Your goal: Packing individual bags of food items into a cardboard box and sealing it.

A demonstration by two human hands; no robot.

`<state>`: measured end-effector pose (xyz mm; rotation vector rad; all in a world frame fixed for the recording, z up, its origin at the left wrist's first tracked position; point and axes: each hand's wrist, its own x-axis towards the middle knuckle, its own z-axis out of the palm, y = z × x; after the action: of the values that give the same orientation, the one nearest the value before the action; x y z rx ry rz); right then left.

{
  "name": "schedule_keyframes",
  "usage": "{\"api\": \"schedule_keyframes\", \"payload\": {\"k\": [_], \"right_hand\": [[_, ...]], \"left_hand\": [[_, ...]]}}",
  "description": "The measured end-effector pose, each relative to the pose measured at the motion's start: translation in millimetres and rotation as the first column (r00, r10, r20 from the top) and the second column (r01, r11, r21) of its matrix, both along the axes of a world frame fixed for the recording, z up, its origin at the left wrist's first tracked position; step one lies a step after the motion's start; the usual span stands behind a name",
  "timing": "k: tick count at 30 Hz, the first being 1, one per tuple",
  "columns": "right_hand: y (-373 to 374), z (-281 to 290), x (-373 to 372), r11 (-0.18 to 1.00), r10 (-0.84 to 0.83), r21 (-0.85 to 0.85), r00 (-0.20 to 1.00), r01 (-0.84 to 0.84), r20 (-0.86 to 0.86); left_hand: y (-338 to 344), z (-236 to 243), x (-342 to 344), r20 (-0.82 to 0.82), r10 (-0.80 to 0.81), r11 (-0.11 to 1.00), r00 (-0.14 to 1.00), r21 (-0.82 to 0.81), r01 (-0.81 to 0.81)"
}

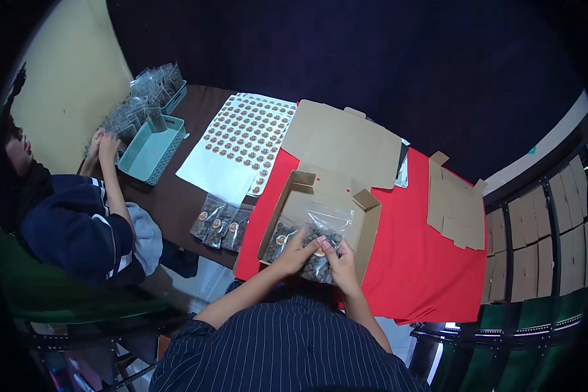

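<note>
An open brown cardboard box (367,225) lies on a red cloth (418,261) in front of me. Both hands hold a clear plastic pouch (325,230) of dark brown pieces over the box. My left hand (298,251) grips its lower left side. My right hand (341,260) grips its lower right edge. Another filled pouch (279,236) lies inside the box at the left.
Three filled pouches (221,225) lie on the dark table left of the box. A sheet of round brown stickers (245,140) lies beyond them. Flat cardboard blanks (456,202) rest at the right. A seated person at the left handles clear bags beside a teal basket (153,147).
</note>
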<state>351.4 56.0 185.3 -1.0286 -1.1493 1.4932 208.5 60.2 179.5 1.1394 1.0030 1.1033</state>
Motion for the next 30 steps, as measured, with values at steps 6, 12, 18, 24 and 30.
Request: {"api": "schedule_keyframes", "payload": {"k": [6, 12, 18, 24, 30], "right_hand": [[-2, -15, 13, 0.994, 0.07, -0.083, 0.994, -0.077, -0.082], [1, -47, 55, 0.971, -0.218, -0.119, 0.973, 0.209, -0.074], [12, -70, 126, 0.799, -0.595, 0.301, 0.606, 0.521, 0.529], [-2, -56, 131, 0.832, -0.528, 0.329, 0.456, 0.447, 0.716], [-1, -62, 101, 0.854, -0.519, 0.338, 0.605, 0.395, 0.604]], "left_hand": [[-1, -19, -1, 0.001, -0.077, 0.996, 0.997, -0.047, 0.077], [9, -46, 23, 0.034, -0.248, 0.965, 0.968, -0.075, 0.25], [28, -97, 39, -0.693, -0.263, 0.863, 0.671, 0.142, 0.485], [18, -131, 86, -0.898, -0.172, 0.591, 0.405, 0.235, 0.772], [22, -128, 81, -0.957, -0.114, 0.569, 0.266, 0.157, 0.807]]}}
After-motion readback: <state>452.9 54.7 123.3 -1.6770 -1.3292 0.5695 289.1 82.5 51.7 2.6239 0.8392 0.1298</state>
